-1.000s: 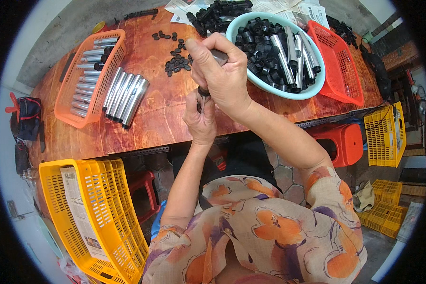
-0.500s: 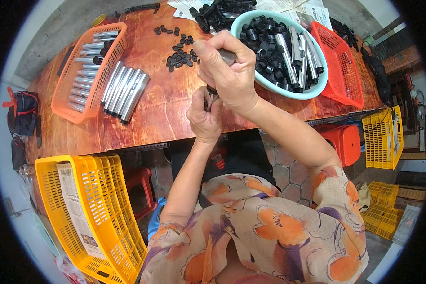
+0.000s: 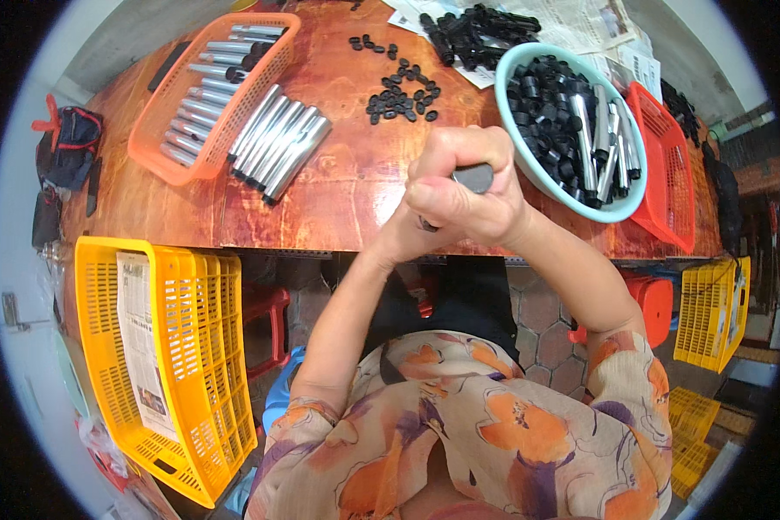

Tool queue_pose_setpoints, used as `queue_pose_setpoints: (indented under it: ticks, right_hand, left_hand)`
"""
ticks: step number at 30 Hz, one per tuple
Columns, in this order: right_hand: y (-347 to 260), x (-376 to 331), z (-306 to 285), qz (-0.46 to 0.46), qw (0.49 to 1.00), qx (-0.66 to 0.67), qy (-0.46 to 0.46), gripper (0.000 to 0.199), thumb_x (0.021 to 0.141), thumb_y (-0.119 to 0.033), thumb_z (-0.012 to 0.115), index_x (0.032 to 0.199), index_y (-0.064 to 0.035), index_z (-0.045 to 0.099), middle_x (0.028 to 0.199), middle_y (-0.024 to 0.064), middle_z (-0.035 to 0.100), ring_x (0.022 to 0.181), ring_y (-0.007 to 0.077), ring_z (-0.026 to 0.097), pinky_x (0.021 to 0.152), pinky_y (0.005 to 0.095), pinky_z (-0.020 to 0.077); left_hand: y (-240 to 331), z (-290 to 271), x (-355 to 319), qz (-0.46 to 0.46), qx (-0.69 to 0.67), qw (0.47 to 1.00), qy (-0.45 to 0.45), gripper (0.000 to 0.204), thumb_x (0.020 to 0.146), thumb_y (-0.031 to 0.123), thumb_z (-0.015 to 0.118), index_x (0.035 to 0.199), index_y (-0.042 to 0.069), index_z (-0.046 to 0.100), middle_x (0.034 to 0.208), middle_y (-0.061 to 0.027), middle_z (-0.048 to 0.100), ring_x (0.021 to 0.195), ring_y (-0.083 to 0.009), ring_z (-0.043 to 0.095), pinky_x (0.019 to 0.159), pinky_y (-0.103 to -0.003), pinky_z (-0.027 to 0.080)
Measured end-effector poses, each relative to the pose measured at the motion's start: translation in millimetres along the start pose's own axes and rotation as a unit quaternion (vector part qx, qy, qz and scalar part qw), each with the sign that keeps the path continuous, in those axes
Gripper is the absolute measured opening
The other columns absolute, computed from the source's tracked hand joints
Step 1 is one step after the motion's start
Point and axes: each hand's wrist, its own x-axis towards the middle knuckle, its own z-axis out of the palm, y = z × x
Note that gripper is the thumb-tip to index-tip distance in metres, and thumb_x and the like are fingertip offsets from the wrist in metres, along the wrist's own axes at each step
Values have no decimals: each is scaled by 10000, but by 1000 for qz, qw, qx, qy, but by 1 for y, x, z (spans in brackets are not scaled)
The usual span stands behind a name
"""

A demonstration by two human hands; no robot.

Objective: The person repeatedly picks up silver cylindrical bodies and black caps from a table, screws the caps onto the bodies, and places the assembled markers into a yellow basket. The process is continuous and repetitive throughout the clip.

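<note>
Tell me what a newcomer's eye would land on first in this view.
Probably the centre, where the right hand has its grip closed around a grey-ended cylindrical object, with the left hand partly hidden behind it. Next, likely the pale blue basin at upper right, heaped with black caps and silver tubes, and the large yellow crate at lower left.

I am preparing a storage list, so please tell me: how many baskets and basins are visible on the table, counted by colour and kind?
Orange basket: 1
Red basket: 1
Light-blue basin: 1
Total: 3
</note>
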Motion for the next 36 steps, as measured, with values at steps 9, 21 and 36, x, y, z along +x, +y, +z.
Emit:
queue_pose_setpoints:
  ticks: [9,21,36]
  right_hand:
    - [-6,-11,14,41,980,-40,190,193,813,-103,672,671,-13,579,606,6,531,542,56,473,476,222,361]
    - [-3,-9,9,64,962,44,262,283,870,-111,628,625,-29,512,535,-38,448,470,18,388,429,202,294]
    - [-12,-25,-33,71,873,290,385,403,935,-326,530,602,-176,358,472,-67,296,370,50,281,414,227,285]
  left_hand:
    - [-24,26,-7,127,154,958,204,219,679,90,755,634,8,558,515,-67,515,473,-152,469,482,-285,405]
    - [-22,33,-11,68,223,951,204,193,696,17,690,640,-13,508,495,-108,428,456,-152,339,452,-310,355]
    - [31,30,-19,-94,56,994,-12,243,867,273,627,916,45,559,651,52,427,572,-44,372,511,-219,316]
